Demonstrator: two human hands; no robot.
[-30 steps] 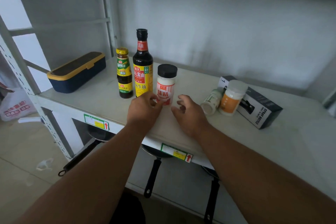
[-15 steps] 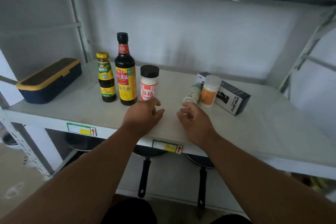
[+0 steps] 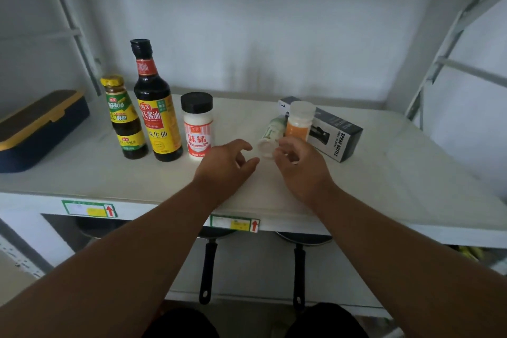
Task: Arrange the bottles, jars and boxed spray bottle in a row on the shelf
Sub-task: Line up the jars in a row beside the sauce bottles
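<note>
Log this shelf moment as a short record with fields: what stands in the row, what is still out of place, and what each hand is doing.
standing row, left to right: yellow-capped sauce bottle, tall soy sauce bottle, black-lidded white jar
lying down: small white bottle, on its side
beside it: orange-labelled jar, upright
behind these: spray bottle box, lying flat at an angle
left hand: open, above the shelf, holding nothing
right hand: fingers curled at the small white bottle; grip unclear
far left: blue box with yellow trim
</note>
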